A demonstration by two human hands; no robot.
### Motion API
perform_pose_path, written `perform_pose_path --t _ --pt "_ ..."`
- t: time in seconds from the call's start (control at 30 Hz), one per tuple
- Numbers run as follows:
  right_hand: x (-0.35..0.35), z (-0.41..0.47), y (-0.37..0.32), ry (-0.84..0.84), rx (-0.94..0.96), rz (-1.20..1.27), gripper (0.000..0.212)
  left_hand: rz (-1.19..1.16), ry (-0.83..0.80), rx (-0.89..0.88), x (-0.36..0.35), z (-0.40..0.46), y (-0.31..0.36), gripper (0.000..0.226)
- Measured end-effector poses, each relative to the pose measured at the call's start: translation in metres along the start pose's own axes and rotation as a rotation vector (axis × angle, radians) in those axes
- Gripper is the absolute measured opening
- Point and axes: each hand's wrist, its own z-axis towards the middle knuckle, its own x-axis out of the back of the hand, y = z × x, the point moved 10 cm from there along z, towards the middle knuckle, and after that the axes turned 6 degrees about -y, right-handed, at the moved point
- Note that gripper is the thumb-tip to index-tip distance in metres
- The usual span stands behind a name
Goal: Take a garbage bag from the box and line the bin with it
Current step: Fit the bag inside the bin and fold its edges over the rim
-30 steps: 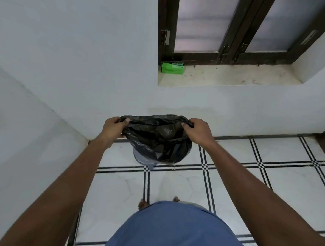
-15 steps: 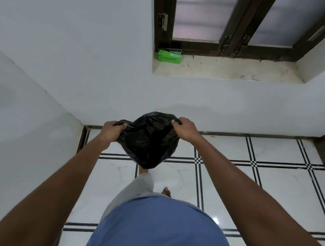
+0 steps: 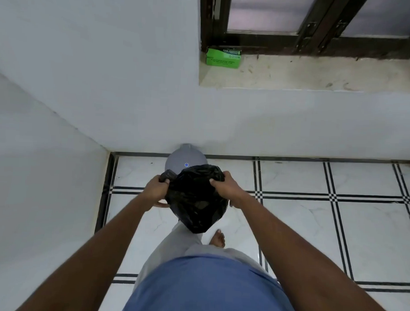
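Observation:
A black garbage bag (image 3: 195,201) hangs crumpled between my two hands above the tiled floor. My left hand (image 3: 155,190) grips its left edge and my right hand (image 3: 223,187) grips its right edge. Just beyond the bag, against the wall, stands the grey bin (image 3: 185,158) with its lid raised; the bag and my hands hide the bin's body and mouth. The green box of bags (image 3: 223,57) lies on the window sill at the upper middle.
White walls meet in a corner at the left, close to the bin. The window sill (image 3: 318,75) and dark window frame run along the upper right. White tiled floor (image 3: 301,217) with black lines spreads to the right. My bare foot (image 3: 218,238) is under the bag.
I have stepped closer to the wall and the view tilted down. The bin's raised lid has come into view behind the bag. Both hands still hold the bag, now lower over the bin.

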Motion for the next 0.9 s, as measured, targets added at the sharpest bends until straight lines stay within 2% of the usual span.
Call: perform_pose_path --t 0.1,0.27,0.33,0.47,0.57,0.8,0.9 --pt "-0.021 0.018 0.03 -0.029 -0.141 0.054 0.06 -0.106 0.006 0.077 -0.003 0.02 -0.024 0.03" --pt "-0.046 0.063 0.046 0.024 -0.16 0.241 0.046 -0.294 0.088 0.047 -0.002 0.06 -0.035 0.026" --pt "-0.056 0.079 0.043 0.016 -0.165 0.335 0.043 -0.27 0.128 -0.019 0.003 0.069 -0.028 0.024" --pt "-0.064 0.119 0.029 0.061 -0.145 0.502 0.022 -0.151 0.21 -0.134 0.017 0.091 -0.017 0.026" --pt "-0.067 0.154 0.021 0.083 -0.131 0.54 0.033 -0.126 0.237 -0.153 0.028 0.116 -0.015 0.026" --pt "-0.071 0.233 0.026 0.077 -0.183 0.575 0.036 -0.066 0.271 -0.142 0.032 0.187 -0.018 0.018" --pt "-0.07 0.271 0.035 0.066 -0.205 0.556 0.036 -0.061 0.294 -0.11 0.031 0.229 -0.033 0.023"
